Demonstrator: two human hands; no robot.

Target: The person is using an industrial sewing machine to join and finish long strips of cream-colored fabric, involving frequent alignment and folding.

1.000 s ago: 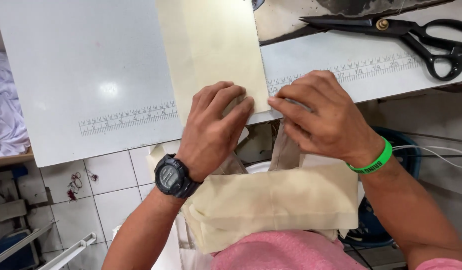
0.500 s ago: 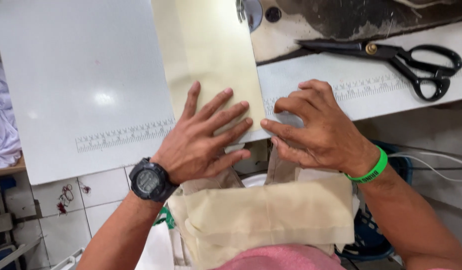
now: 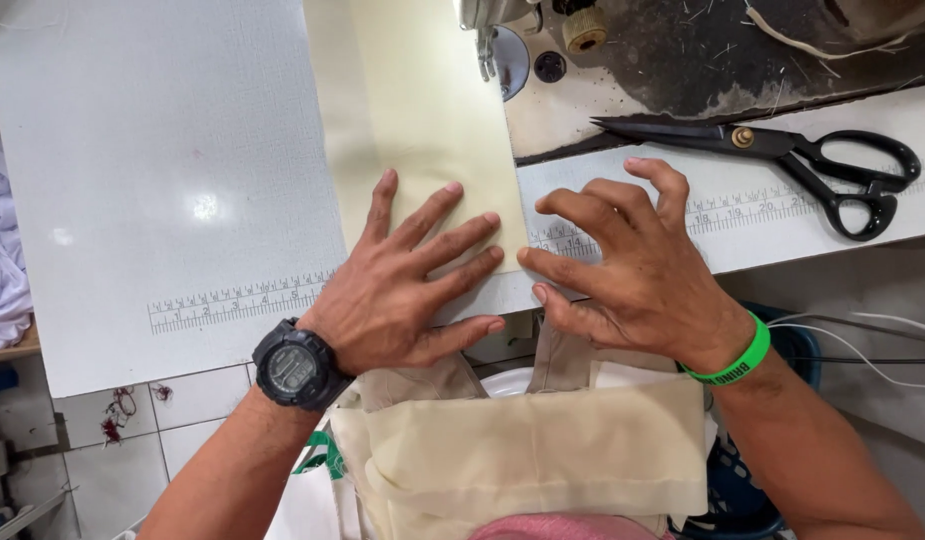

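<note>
My left hand [image 3: 402, 290] lies flat, fingers spread wide, pressing on the near end of the cream fabric strip [image 3: 422, 120], which runs up the white table [image 3: 162, 150] toward the sewing machine [image 3: 522, 40]. My right hand [image 3: 632, 270] is open too, fingers arched, fingertips [image 3: 527, 255] touching the strip's right edge and the printed ruler [image 3: 762, 205] on the table. Neither hand grips anything. Black scissors [image 3: 782, 160] lie just beyond my right hand. More cream fabric [image 3: 532, 450] hangs folded over my lap.
</note>
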